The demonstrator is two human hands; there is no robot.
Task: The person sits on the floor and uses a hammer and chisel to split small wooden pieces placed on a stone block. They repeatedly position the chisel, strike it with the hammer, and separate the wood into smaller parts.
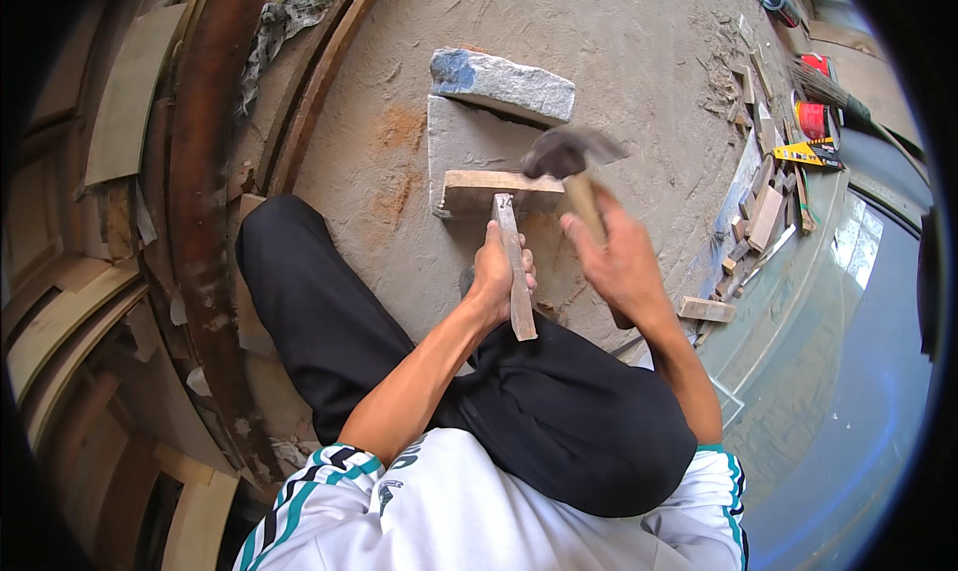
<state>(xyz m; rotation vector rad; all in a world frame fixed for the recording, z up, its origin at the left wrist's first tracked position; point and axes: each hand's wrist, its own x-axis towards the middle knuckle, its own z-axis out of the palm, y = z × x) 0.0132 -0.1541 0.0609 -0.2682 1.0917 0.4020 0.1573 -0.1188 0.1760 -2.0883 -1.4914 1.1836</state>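
Note:
My left hand (496, 277) is wrapped round a narrow wooden stick (516, 282), whose far end meets the edge of a short wooden board (477, 184). Together they form a T; I cannot tell whether they are joined. The board rests at the near side of a flat grey block (464, 137). In my right hand (619, 257) is a claw hammer (583, 204), gripped by its wooden handle. Its dark metal head, smeared by motion, hangs over the board's right end and partly hides it. Behind the board, a rough pale stone (509, 82) with a blue patch lies on the block.
Wooden frames and planks (135, 92) stand along the left. Wood offcuts (766, 217) are piled at the right beside a red container (810, 120), a yellow-and-black package (806, 154), a broom (828, 87) and a large glass sheet (828, 371). My bent legs (559, 411) are close below the work.

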